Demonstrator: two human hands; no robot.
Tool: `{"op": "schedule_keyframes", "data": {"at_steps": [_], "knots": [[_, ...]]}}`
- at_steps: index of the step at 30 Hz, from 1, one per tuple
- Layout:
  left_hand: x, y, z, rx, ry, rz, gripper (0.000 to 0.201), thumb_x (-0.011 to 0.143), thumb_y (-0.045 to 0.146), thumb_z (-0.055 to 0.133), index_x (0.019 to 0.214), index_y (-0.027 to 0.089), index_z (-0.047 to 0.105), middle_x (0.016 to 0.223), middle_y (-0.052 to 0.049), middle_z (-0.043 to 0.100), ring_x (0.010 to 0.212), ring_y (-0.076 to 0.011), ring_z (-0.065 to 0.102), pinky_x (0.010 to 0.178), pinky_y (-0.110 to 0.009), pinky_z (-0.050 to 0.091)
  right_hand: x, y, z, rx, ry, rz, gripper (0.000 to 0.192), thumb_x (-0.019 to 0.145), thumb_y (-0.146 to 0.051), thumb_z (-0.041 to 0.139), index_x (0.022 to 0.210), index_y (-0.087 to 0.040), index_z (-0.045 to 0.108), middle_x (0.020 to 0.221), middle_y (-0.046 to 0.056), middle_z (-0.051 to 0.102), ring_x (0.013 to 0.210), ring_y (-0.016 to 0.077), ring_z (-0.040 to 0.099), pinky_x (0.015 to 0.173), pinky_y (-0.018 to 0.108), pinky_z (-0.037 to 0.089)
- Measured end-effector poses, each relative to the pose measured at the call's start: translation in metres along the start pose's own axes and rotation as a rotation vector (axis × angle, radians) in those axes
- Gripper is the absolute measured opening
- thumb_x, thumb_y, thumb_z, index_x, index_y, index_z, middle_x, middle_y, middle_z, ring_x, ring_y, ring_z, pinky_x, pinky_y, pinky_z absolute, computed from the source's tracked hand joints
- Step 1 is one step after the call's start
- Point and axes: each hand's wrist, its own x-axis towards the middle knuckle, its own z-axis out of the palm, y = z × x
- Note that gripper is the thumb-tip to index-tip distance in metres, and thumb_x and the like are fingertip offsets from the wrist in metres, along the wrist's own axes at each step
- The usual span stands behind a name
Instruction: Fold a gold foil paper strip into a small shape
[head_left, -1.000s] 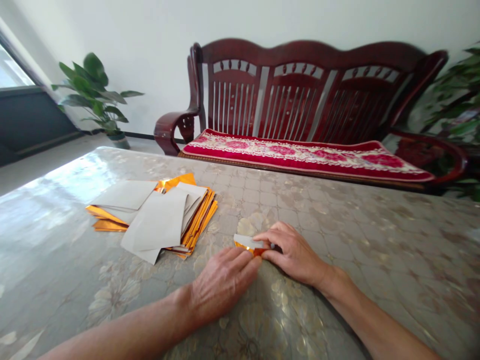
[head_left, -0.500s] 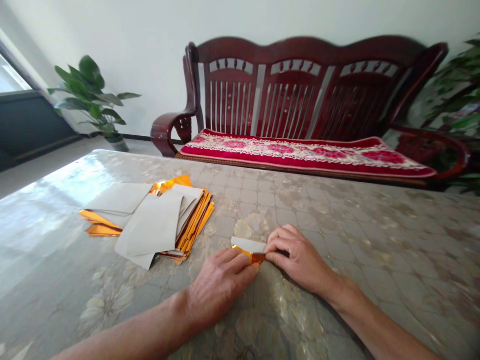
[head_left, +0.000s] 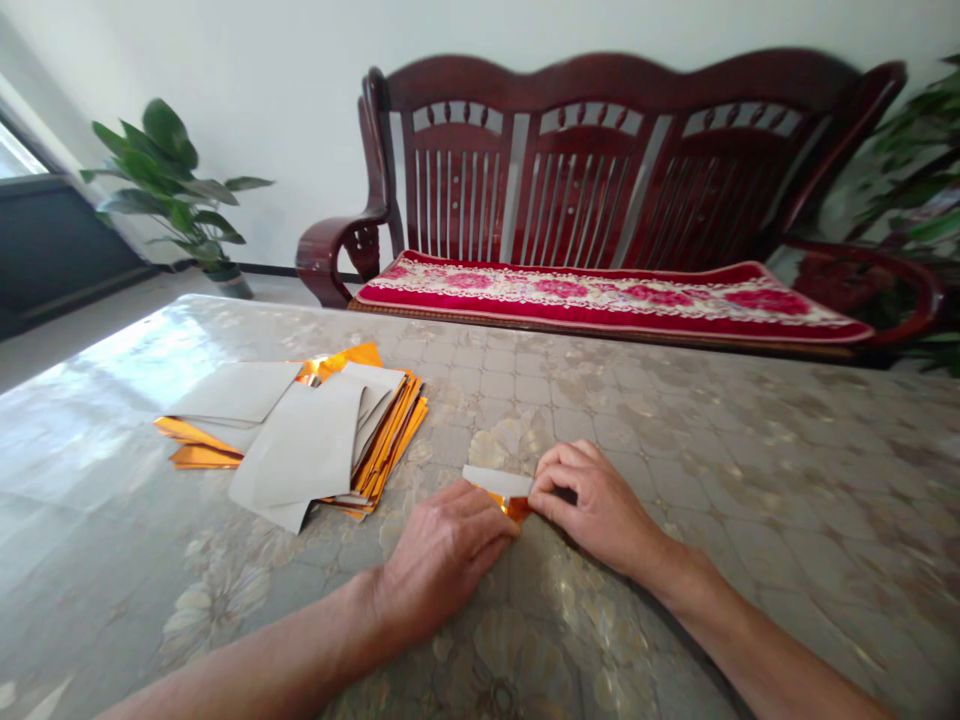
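Note:
A small sheet of foil paper (head_left: 496,481), grey-white on one side and shiny gold-orange on the other, lies partly folded on the table between my hands. My left hand (head_left: 450,535) is closed over its near left part, fingers pressing the gold fold and hiding some of it. At the sheet's right end, my right hand (head_left: 589,500) pinches the edge between thumb and fingers. Left of my hands lies a loose pile of the same foil paper (head_left: 307,440), mostly grey side up with gold edges showing.
The table (head_left: 750,480) wears a glossy patterned cover. Behind it stands a dark red wooden bench (head_left: 585,180) with a red floral seat cover (head_left: 600,293). A potted plant (head_left: 176,185) stands at the back left, and leafy greenery (head_left: 919,160) at the right.
My left hand has shifted slightly along the gold fold, covering more of its left end. My right hand keeps its pinch. The whole view has tilted slightly.

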Motion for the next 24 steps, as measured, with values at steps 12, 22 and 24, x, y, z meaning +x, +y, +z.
{"op": "schedule_keyframes", "data": {"at_steps": [12, 22, 24], "knots": [[0.002, 0.008, -0.001, 0.053, -0.063, -0.116, 0.018, 0.098, 0.025, 0.051, 0.095, 0.024, 0.069, 0.089, 0.0, 0.064, 0.087, -0.016, 0.059, 0.077, -0.027, 0.045, 0.0, -0.005, 0.002, -0.061, 0.009, 0.027, 0.011, 0.08, -0.023, 0.076, 0.073, -0.025, 0.067, 0.088, -0.001, 0.065, 0.091, 0.019, 0.054, 0.08, 0.033, 0.04], [0.005, 0.013, -0.003, 0.185, -0.134, -0.124, 0.015, 0.09, 0.03, 0.063, 0.104, 0.024, 0.064, 0.098, 0.0, 0.062, 0.087, -0.0181, 0.061, 0.077, -0.031, 0.05, -0.002, -0.005, 0.005, -0.051, 0.043, 0.05, 0.014, 0.083, -0.022, 0.074, 0.072, -0.023, 0.065, 0.087, 0.0, 0.064, 0.091, 0.0196, 0.053, 0.081, 0.035, 0.04], [0.006, 0.014, -0.003, 0.198, -0.144, -0.129, 0.017, 0.092, 0.03, 0.061, 0.108, 0.025, 0.062, 0.099, -0.001, 0.062, 0.088, -0.0184, 0.061, 0.077, -0.031, 0.05, -0.003, -0.005, 0.006, -0.044, 0.063, 0.053, 0.015, 0.084, -0.022, 0.072, 0.072, -0.023, 0.064, 0.088, 0.001, 0.064, 0.091, 0.0199, 0.053, 0.081, 0.035, 0.04]]}}
